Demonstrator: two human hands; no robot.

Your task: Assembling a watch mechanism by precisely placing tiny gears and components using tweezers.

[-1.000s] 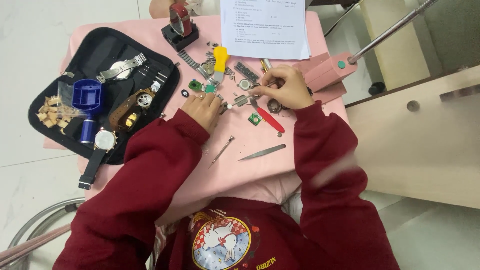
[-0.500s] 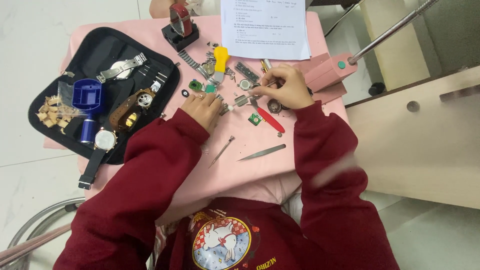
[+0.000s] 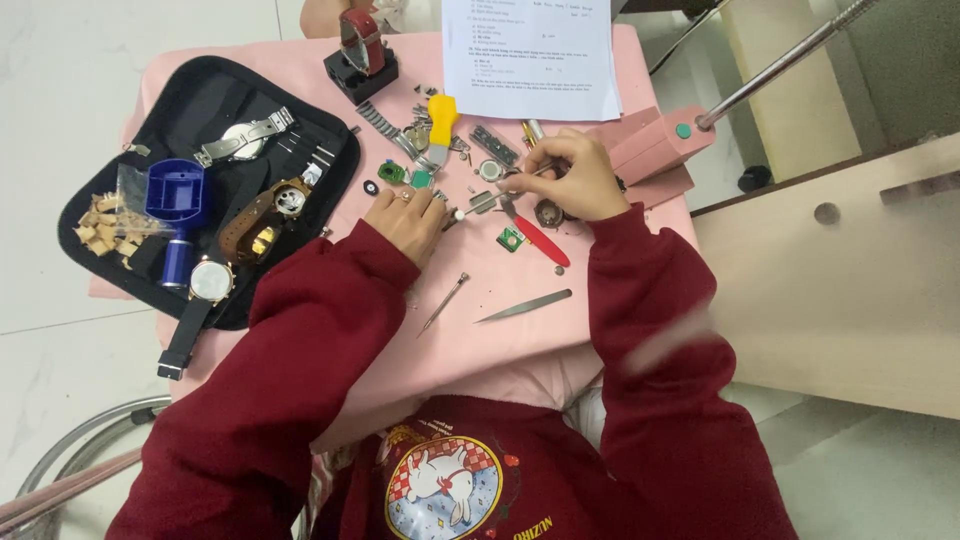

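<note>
Broadly, a pink surface (image 3: 500,330) fills the middle of the frame, with a black tool pouch (image 3: 190,110) lying open at its upper left and a white printed sheet (image 3: 530,50) at the top centre. On the pouch sit a blue cylindrical holder (image 3: 175,200), a steel-banded watch (image 3: 240,140) and a dark-strapped watch (image 3: 205,290). Near the centre, the left hand (image 3: 405,220) rests on the surface, its fingers closed on a small slim metal tool (image 3: 478,205) that points toward the right hand (image 3: 570,180). That hand's grip is pressed together, pinching a thin tool whose tip I cannot make out, just above a small round watch part (image 3: 548,212). Beside these lie a red-handled tool (image 3: 540,240), a yellow-handled knife (image 3: 440,118), grey tweezers (image 3: 525,306) and a thin pin tool (image 3: 444,302) lower down.
</note>
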